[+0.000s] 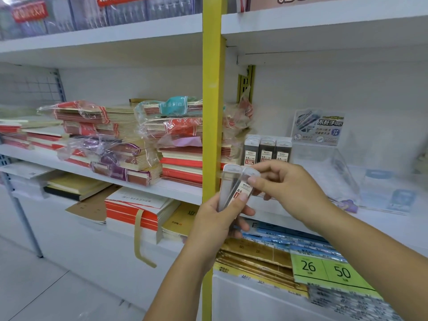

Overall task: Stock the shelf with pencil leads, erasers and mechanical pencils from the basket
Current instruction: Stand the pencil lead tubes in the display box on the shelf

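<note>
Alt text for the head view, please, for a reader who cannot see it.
The left hand grips pencil lead cases while the right hand pinches the top of one, before a white shelf. On it stand matching cases; wrapped notebooks are stacked left.

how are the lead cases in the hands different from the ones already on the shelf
The held lead cases are tilted, gripped by the left hand and pinched by the right hand; the shelf lead cases stand upright. The held lead cases fan apart at the caps; the shelf lead cases sit packed in rows. Both have white caps, dark bodies.
</note>
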